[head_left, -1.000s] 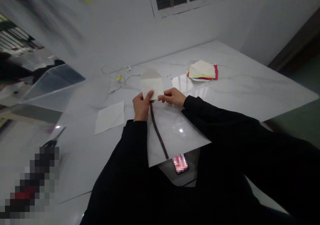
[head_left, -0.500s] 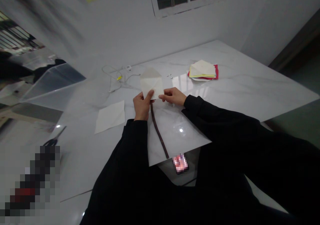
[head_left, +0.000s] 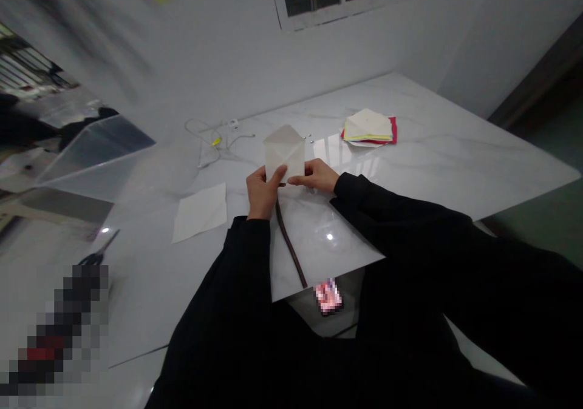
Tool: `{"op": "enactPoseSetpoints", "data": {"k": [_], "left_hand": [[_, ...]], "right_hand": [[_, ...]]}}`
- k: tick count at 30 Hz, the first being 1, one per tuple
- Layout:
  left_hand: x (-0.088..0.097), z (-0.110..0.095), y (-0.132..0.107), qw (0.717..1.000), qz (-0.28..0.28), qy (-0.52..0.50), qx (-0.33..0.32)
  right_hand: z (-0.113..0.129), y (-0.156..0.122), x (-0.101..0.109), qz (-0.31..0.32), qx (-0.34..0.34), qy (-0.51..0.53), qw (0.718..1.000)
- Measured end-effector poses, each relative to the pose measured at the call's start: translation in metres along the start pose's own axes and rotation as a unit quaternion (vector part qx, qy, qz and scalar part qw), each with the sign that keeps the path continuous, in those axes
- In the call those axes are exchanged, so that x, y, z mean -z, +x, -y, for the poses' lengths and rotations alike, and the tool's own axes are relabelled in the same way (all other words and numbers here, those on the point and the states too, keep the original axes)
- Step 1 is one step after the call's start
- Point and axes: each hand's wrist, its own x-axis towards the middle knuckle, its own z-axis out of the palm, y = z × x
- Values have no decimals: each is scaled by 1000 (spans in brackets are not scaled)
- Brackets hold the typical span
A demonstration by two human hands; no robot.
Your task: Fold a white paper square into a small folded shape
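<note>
Both my hands hold a folded white paper envelope [head_left: 285,153] upright-tilted just above the white marble table [head_left: 437,148]. My left hand [head_left: 263,193] pinches its lower left corner, and my right hand [head_left: 314,175] grips its lower right edge. A dark brown strip [head_left: 286,242] lies on the marble below them, its upper end hidden behind my left hand. A flat sheet of white paper [head_left: 199,213] rests to the left of my left hand.
Beyond the hands lie small metal studs [head_left: 308,136], a white cable [head_left: 204,148], and a paper stack on red paper [head_left: 368,127]. Dark-handled scissors [head_left: 96,257] sit at the near left. A clear plastic panel [head_left: 95,157] stands left. A pixelated object [head_left: 328,297] sits below the table's near edge.
The envelope has shifted right and now stands more squarely between my hands. My left hand has moved slightly right with it, and the flap has closed up.
</note>
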Motion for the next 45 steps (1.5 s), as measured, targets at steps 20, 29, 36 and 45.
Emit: {"op": "enactPoseSetpoints", "data": {"k": [20,29,36,45], "left_hand": [[5,4,3,999,24,20,12],[4,11,3,999,24,-8,23],[-3,16,6,989,-6,-140,50],[-1,19,9,991,-8,-129,41]], "right_hand": [[-3,4,3,-75,-5,43,996],[-4,7,5,-145,-37,77,986],[-6,6,0,-142,-49,85,985],[0,5,4,-133,-32,126,982]]}}
